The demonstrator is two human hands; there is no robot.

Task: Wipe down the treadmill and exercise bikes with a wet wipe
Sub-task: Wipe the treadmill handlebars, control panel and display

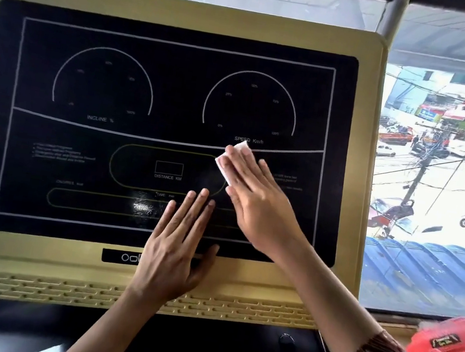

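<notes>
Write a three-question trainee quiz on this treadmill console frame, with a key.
1. True or false: the left hand holds the wet wipe.
2. Which printed label on the black display panel is nearest the wipe? A) INCLINE % B) SPEED Km/h C) DISTANCE KM
3. Fill the gap: the right hand presses the wipe against the panel with its fingers ____ (straight or curled).

Key
1. False: the left hand lies flat and bare on the panel's lower edge, and the wipe is under the right hand.
2. B: the SPEED Km/h label sits just above the wipe.
3. straight
</notes>
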